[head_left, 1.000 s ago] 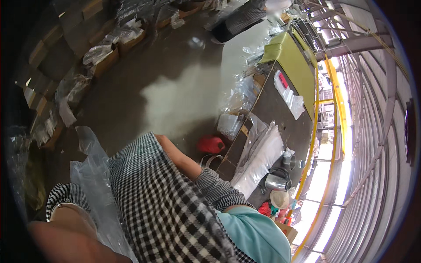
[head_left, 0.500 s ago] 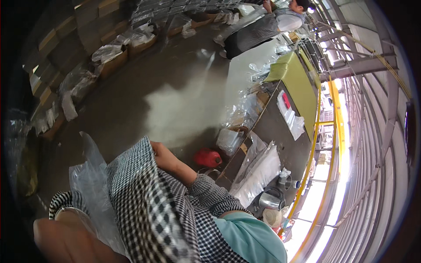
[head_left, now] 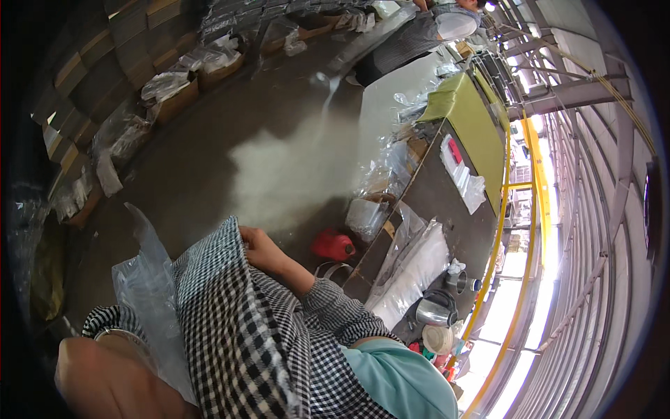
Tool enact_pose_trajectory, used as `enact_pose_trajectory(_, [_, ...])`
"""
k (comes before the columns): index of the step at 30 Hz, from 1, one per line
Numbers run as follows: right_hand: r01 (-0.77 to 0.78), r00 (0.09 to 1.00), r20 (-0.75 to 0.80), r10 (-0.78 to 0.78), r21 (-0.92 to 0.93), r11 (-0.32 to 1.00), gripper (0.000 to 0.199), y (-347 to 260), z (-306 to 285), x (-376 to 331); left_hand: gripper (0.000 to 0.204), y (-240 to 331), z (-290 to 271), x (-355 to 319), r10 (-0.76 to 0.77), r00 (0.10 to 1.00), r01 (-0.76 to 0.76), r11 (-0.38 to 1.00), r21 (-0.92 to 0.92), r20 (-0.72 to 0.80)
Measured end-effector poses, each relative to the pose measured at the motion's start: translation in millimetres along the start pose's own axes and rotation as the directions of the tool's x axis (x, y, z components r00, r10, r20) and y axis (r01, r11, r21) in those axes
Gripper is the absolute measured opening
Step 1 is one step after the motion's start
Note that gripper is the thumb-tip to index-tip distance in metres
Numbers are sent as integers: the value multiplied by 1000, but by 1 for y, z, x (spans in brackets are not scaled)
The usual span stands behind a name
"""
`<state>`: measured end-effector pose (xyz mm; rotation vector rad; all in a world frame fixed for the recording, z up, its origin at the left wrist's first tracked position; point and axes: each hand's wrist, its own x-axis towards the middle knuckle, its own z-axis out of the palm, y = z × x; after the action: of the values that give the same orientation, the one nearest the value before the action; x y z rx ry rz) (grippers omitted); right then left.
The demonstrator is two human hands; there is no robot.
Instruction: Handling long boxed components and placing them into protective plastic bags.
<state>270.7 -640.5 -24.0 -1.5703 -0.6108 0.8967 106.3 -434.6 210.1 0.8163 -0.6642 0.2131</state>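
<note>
My right hand (head_left: 265, 250) is closed on the upper edge of a black-and-white checked apron (head_left: 230, 307), its fingers partly hidden behind the cloth. The raised fabric spreads across my front. Close to the camera at the lower left is my left hand (head_left: 105, 377), large and blurred, with its fingers not discernible. Between it and the apron hangs a clear plastic sheet or bag (head_left: 150, 286); whether that hand holds it cannot be seen. Checked sleeves cover both forearms.
A dark worktable (head_left: 457, 234) on the right carries clear plastic film (head_left: 412, 269) and a metal kettle (head_left: 436, 309). A red container (head_left: 333, 246) stands on the floor beside it. Boxes with plastic (head_left: 174, 98) line the left. Another person (head_left: 412, 42) is at the far end.
The view has shifted slightly. My right hand keeps its grip on the apron edge, and my left hand stays low at the left. The far person has moved a little.
</note>
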Motion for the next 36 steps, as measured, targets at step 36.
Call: enact_pose_trajectory(36, [-180,980,69,189,-115,977,20,17,-8,9,43,-6,-17,0,-27,998,26,1000,-10,-53])
